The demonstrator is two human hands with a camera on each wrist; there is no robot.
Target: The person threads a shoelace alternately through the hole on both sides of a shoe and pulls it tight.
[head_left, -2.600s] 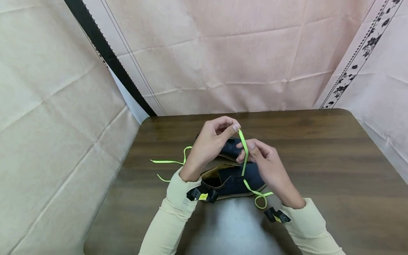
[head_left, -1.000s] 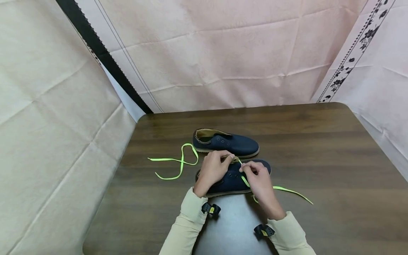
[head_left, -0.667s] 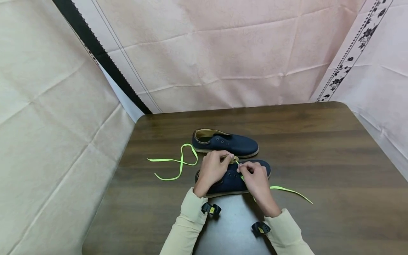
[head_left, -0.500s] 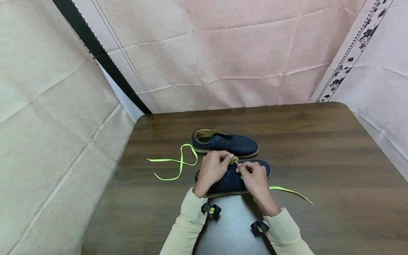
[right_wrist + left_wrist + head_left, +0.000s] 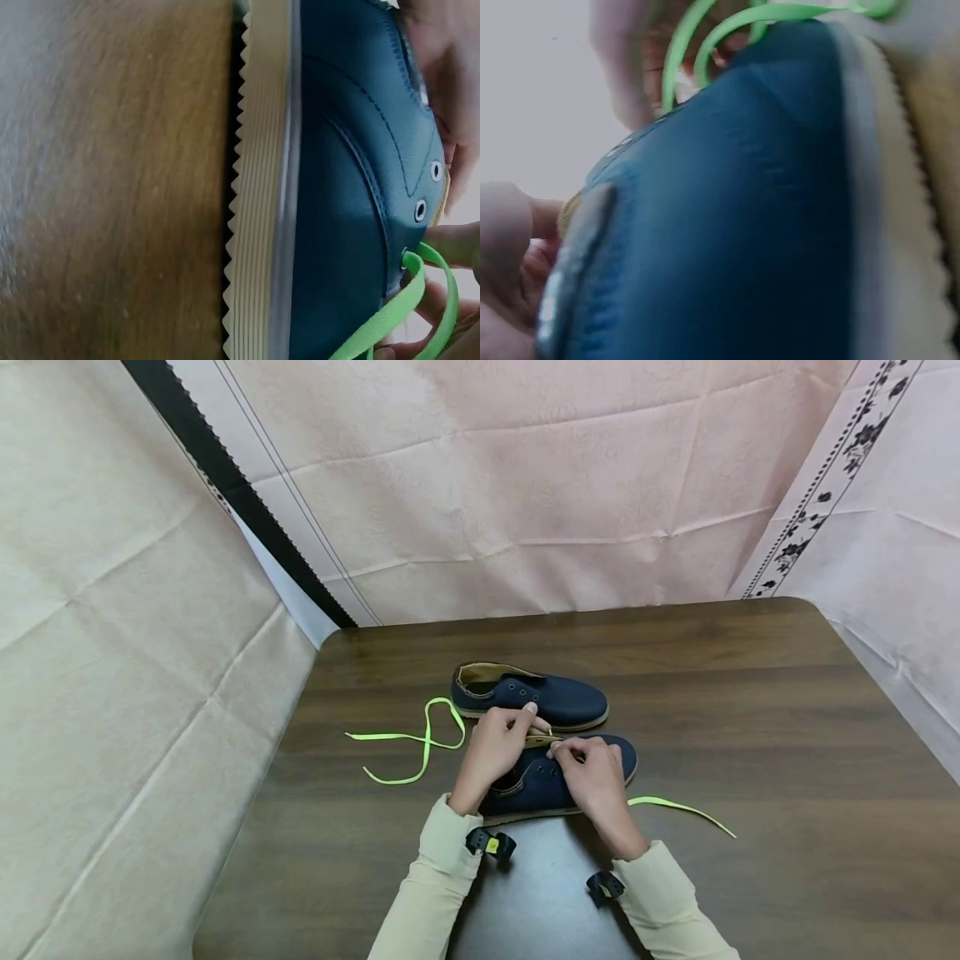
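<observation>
A navy shoe point(image 5: 528, 792) stands on the table, toe to the right. A neon-green shoelace point(image 5: 386, 319) passes through its toe-end eyelet in the right wrist view. My left hand point(image 5: 497, 743) is at the far side of the shoe opening, thumb raised apart from the fingers, which reach near the tan tongue. My right hand point(image 5: 597, 777) is over the lace area, thumb and forefinger pinched together beside the left fingertips. Green loops run to the right fingers in both wrist views. Part of the lace is hidden beneath the right hand.
A matching navy shoe point(image 5: 573, 700), unlaced, stands just behind the first. A second green shoelace point(image 5: 386, 737) lies loosely curved on the brown table point(image 5: 750, 735) to the left. A lace tail point(image 5: 678, 808) stretches out at right. Pale cloth point(image 5: 562, 510) hangs behind the table.
Both hands came down from a raised lace to the shoe. Most recently the left thumb lifted off its fingers, and the right hand shifted slightly left.
</observation>
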